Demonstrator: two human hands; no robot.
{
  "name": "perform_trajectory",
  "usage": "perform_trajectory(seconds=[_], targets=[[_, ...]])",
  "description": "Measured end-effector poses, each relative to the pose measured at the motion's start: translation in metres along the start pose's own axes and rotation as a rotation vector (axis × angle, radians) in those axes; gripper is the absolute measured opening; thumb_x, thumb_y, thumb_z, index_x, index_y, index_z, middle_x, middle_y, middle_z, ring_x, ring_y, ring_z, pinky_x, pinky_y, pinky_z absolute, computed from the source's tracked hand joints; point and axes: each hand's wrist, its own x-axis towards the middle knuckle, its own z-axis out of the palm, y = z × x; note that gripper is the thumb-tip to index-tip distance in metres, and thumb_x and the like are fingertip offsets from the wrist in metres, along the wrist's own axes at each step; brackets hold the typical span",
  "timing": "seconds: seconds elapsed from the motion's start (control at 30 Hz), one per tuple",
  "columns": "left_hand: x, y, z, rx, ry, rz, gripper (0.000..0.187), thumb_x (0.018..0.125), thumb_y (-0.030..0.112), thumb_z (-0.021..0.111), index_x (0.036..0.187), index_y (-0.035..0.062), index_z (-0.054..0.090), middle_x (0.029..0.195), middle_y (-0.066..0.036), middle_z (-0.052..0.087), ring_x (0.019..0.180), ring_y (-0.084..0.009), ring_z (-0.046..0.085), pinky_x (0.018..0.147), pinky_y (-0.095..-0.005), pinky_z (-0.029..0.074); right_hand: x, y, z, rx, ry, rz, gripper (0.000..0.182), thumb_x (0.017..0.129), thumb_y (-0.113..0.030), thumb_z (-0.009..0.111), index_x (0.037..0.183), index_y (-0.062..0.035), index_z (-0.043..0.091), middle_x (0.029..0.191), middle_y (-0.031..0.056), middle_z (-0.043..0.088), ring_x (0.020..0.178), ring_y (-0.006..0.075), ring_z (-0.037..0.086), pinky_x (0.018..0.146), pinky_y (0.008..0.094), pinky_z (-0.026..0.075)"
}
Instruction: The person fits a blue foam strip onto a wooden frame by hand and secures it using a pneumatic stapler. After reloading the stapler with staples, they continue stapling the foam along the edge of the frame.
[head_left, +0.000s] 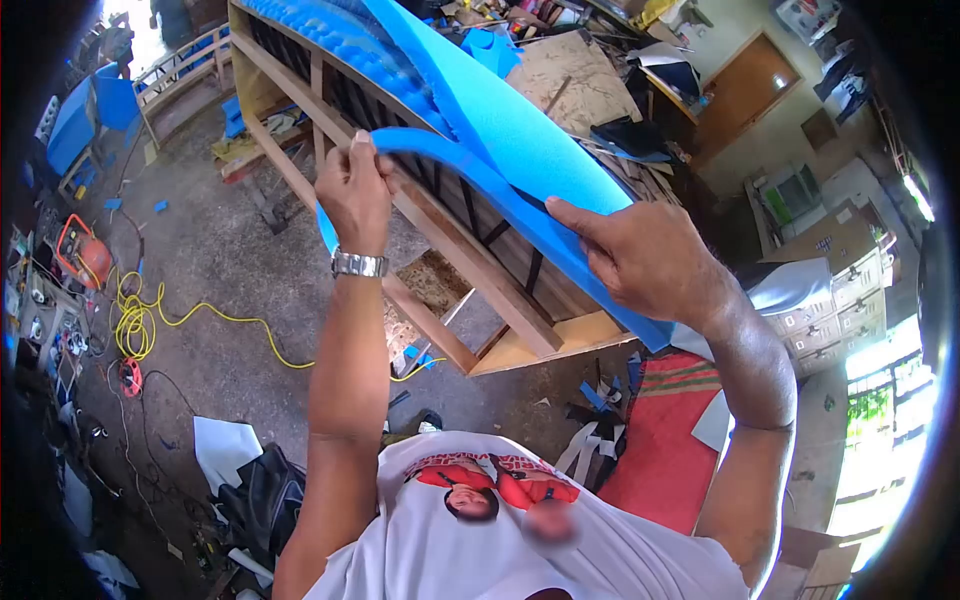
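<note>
A wooden frame with dark straps across it is tilted up in front of me, topped by a blue foam sheet and bumpy blue foam. Along its near edge a narrow blue foam strip curves away from the sheet. My left hand is closed, pinching the strip near its loose part, which hangs down behind the wrist. My right hand grips the strip further right against the frame's edge, thumb or index finger extended along the foam. Its lower fingers are partly hidden.
A yellow cord lies coiled on the floor at left beside an orange-red machine. Red fabric is low at right, near drawers. Black material and foam scraps litter the floor. A cluttered board stands behind.
</note>
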Motion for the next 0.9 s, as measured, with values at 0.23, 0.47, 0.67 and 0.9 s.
perform_trajectory(seconds=[0.23, 0.47, 0.67, 0.9], targets=[[-0.074, 0.006, 0.024, 0.089, -0.467, -0.316, 0.039, 0.103, 0.032, 0.063, 0.076, 0.0031, 0.064, 0.062, -0.004, 0.063, 0.049, -0.0099, 0.058, 0.046, -0.0264, 0.046, 0.004, -0.003, 0.008, 0.052, 0.003, -0.003, 0.04, 0.099, -0.021, 0.057, 0.139, -0.0202, 0.063, 0.081, 0.0202, 0.07, 0.075, 0.0395, 0.07, 0.071, 0.0517, 0.056], [-0.081, 0.003, 0.037, 0.073, -0.376, -0.184, 0.032, 0.104, 0.022, 0.062, 0.078, 0.0031, 0.064, 0.064, -0.002, 0.062, 0.048, -0.0089, 0.054, 0.043, -0.0252, 0.041, 0.025, -0.009, 0.013, 0.024, 0.037, 0.032, 0.039, 0.098, -0.023, 0.058, 0.136, -0.0226, 0.065, 0.084, 0.0215, 0.07, 0.077, 0.041, 0.07, 0.073, 0.0522, 0.055], [-0.081, -0.001, 0.028, 0.074, -0.341, -0.087, 0.03, 0.102, 0.021, 0.062, 0.079, 0.0025, 0.065, 0.062, -0.002, 0.063, 0.05, -0.0086, 0.056, 0.044, -0.0255, 0.043, -0.006, 0.003, 0.011, 0.041, 0.046, 0.009, 0.041, 0.095, -0.021, 0.061, 0.136, -0.0221, 0.066, 0.082, 0.0203, 0.07, 0.074, 0.0404, 0.069, 0.068, 0.0504, 0.054], [-0.086, 0.01, 0.008, 0.061, -0.266, -0.078, 0.029, 0.101, 0.023, 0.063, 0.077, 0.007, 0.062, 0.061, 0.001, 0.058, 0.048, -0.0071, 0.051, 0.045, -0.0243, 0.039, -0.078, 0.011, 0.002, 0.035, -0.053, 0.068, 0.04, 0.095, -0.021, 0.06, 0.135, -0.0199, 0.066, 0.066, 0.0126, 0.065, 0.063, 0.0337, 0.068, 0.057, 0.0475, 0.052]])
